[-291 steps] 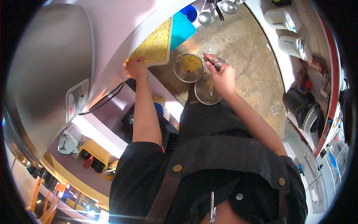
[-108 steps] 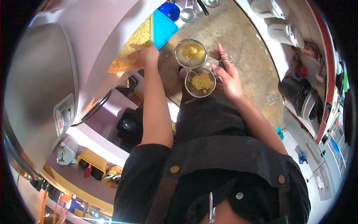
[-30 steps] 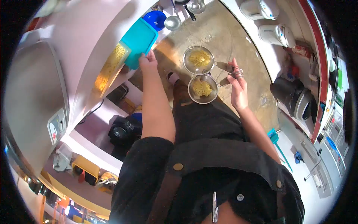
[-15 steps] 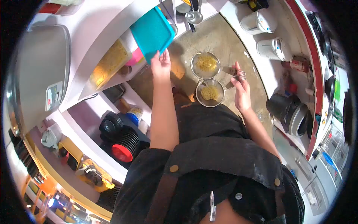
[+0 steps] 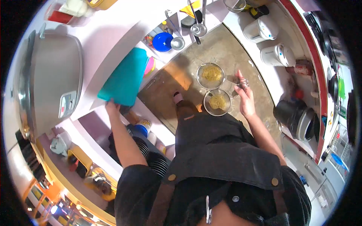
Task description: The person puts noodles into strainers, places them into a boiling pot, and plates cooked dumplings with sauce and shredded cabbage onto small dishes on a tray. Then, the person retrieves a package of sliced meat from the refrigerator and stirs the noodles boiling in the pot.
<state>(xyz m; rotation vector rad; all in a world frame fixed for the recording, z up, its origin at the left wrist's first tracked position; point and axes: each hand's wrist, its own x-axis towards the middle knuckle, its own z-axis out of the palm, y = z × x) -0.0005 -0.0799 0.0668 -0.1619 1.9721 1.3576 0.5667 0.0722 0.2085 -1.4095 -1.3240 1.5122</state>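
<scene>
My left hand [image 5: 112, 109] is at the near edge of a flat teal lid [image 5: 126, 79], its fingers closed on the rim and partly hidden by it. The lid lies across the shelf on the left and covers what is beneath it. In my right hand [image 5: 246, 100] are the handles of two wire-mesh strainers, held side by side over the floor. The farther strainer [image 5: 198, 78] and the nearer strainer [image 5: 205, 107] each hold a portion of yellow noodles [image 5: 211, 74].
A blue bowl [image 5: 162, 41] sits on the far shelf, near hanging ladles [image 5: 198, 29]. White lidded containers [image 5: 260, 30] and a black bin [image 5: 288, 113] line the right side. A large grey-lidded appliance [image 5: 56, 71] stands at left, above shelves with black cups [image 5: 156, 165].
My left hand has brought the teal lid down and left, over the clear container of noodles that showed before. The strainers stay in my right hand; the view has shifted slightly.
</scene>
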